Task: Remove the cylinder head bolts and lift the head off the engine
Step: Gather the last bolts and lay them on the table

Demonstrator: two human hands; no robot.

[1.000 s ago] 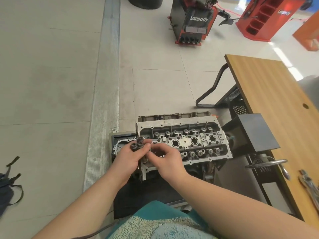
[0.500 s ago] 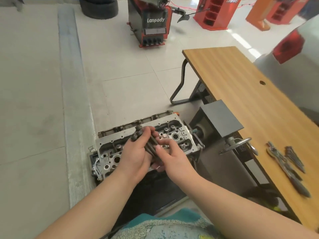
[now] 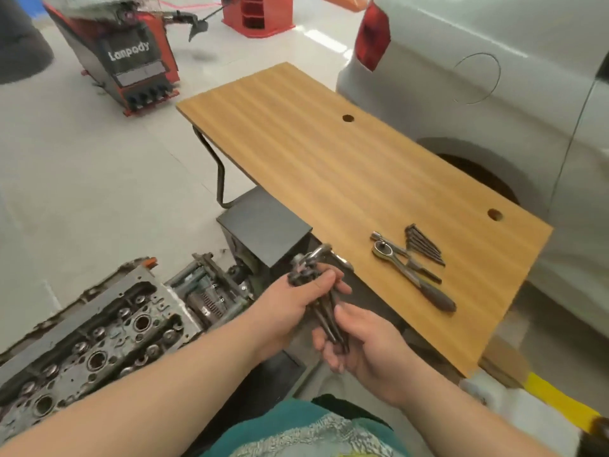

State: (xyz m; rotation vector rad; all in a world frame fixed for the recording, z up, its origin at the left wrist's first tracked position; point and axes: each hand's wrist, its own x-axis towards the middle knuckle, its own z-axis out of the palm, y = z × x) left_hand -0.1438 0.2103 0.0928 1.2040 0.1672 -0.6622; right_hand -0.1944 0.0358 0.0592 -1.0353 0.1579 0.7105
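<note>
head view: left hand (image 3: 290,306) grips a bundle of cylinder head bolts (image 3: 324,311) near their heads, just off the wooden table (image 3: 329,166) edge; right hand (image 3: 359,344) cups their lower ends. the cylinder head (image 3: 99,338) sits left of the table, more bolts (image 3: 423,244) and a ratchet (image 3: 408,268) on it.

An auto repair workshop is shown: a tire changer (image 3: 131,61) parked on the tiled floor, a white car (image 3: 494,94), ratchet wrenches (image 3: 408,268) laid on a wooden table (image 3: 313,159).
</note>
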